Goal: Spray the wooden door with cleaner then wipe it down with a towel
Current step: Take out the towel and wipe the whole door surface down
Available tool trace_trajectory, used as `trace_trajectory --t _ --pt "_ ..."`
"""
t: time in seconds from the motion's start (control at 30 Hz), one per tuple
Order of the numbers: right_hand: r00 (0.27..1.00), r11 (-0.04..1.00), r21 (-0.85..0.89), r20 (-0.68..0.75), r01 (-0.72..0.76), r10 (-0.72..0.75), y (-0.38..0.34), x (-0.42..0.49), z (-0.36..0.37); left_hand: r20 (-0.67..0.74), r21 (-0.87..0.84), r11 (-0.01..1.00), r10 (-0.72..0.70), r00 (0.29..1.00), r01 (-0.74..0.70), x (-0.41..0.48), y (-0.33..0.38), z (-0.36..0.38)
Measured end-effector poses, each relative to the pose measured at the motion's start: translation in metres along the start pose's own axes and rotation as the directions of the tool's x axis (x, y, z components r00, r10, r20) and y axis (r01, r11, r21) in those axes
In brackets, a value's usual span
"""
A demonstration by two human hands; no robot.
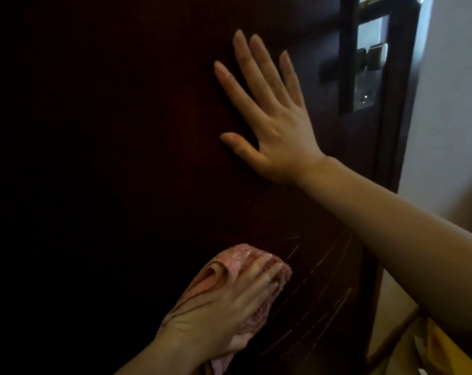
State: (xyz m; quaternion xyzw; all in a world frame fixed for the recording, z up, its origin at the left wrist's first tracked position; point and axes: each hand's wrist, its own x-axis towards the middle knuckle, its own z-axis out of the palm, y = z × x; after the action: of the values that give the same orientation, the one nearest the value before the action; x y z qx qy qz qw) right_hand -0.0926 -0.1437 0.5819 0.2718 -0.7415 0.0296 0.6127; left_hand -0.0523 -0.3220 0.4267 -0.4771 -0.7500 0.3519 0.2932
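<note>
A dark brown wooden door (107,131) fills most of the head view. My right hand (272,123) lies flat against it with the fingers spread and holds nothing. Lower down, my left hand (218,312) presses a folded pink towel (229,263) against the door, fingers laid over the cloth. Thin pale streaks (318,269) mark the door surface just right of the towel. No spray bottle is in view.
The door's edge with a metal lock plate and latch (367,77) runs down the upper right. A white wall (451,104) stands beyond it. Something yellow (445,350) shows at the bottom right corner, beside a pale floor strip.
</note>
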Motion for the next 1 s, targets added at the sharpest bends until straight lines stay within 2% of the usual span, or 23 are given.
trace_trajectory --t 0.07,0.2,0.4,0.6,0.77,1.0 --pt "0.999 1.000 0.008 -0.028 0.029 -0.029 0.003 -0.004 0.005 -0.014 -0.054 0.998 -0.020 1.000 0.019 0.010 0.005 0.008" --pt "0.999 1.000 -0.001 -0.047 0.022 -0.023 0.004 -0.005 0.005 0.008 0.004 1.000 -0.027 1.000 0.027 0.011 0.005 0.007" --pt "0.999 0.999 0.030 -0.030 0.035 -0.034 0.005 -0.007 0.000 0.030 -0.015 0.996 0.090 0.996 -0.089 0.012 -0.026 -0.008" --pt "0.994 0.994 0.011 -0.013 0.110 -0.110 0.018 -0.013 0.000 0.003 0.048 0.995 0.089 0.996 -0.089 0.029 -0.034 -0.022" --pt "0.995 0.996 0.003 -0.052 0.084 -0.084 0.018 -0.022 0.005 0.003 0.019 0.999 0.028 1.000 -0.028 0.045 -0.016 -0.015" --pt "0.995 0.996 0.006 -0.045 0.084 -0.083 0.020 -0.025 0.005 0.015 0.091 0.996 0.009 1.000 -0.011 0.047 -0.013 -0.011"
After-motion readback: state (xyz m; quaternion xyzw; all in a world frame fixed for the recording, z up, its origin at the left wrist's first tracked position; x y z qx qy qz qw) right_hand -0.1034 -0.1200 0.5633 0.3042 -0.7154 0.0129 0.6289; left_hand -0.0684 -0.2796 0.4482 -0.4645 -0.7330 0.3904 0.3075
